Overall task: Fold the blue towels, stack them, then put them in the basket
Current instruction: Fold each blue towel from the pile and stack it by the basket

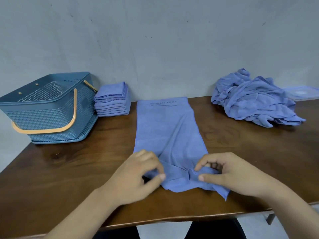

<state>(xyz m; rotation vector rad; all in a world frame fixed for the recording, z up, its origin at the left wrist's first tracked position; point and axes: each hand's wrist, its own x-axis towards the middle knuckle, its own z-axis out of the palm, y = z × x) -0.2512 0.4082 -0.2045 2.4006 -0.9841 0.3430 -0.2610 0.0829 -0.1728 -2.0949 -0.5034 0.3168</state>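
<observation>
Lying lengthwise toward wall (155, 40), towel (165, 131) pinched by left hand (138, 176), right hand (229, 173)

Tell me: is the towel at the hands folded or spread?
Spread: the towel lies long and flat on the table, logo at its far end; left hand and right hand pinch its bunched near edge.

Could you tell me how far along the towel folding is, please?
Done: a stack of folded towels sits beside the basket, with no towels visible inside it. In hand: the left hand and right hand pinch the near end of a spread towel on the table. Left: the crumpled pile, then loading the basket.
</observation>
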